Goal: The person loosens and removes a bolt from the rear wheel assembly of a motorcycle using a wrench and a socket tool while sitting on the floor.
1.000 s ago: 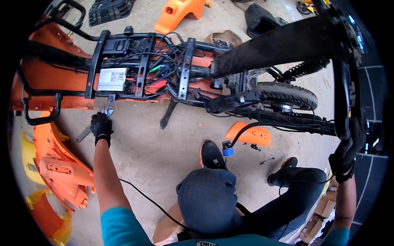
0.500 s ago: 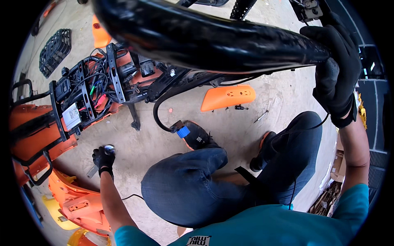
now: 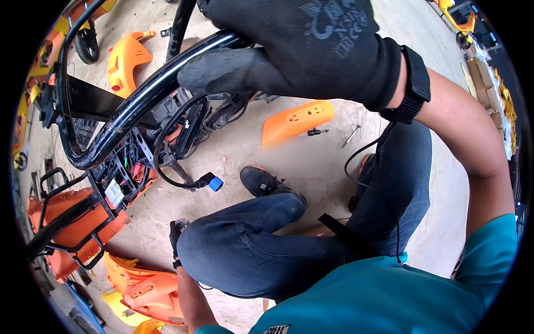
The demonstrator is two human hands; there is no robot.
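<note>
My right hand [image 3: 295,58], in a black glove, is closed on a thick black tubular bar [image 3: 125,119] of a stripped scooter frame, very near the camera. Below the bar are bundled wires, a silver box [image 3: 113,192], orange body panels [image 3: 78,234] and a dangling cable with a blue-ended fitting [image 3: 215,183]. My left hand [image 3: 177,239] is low beside my left knee, largely hidden by it, with a small metallic glint at its fingers; what it holds is unclear.
An orange cover [image 3: 295,119], a small black part [image 3: 314,132] and a thin tool [image 3: 350,136] lie on the floor [image 3: 217,156]. Loose orange and yellow panels [image 3: 147,289] lie at lower left, another [image 3: 125,61] at top, cartons [image 3: 481,75] at far right.
My right hand has risen and moved leftward with the bar, now filling the top. My left hand, earlier gripping a wrench in clear view, is mostly behind my knee.
</note>
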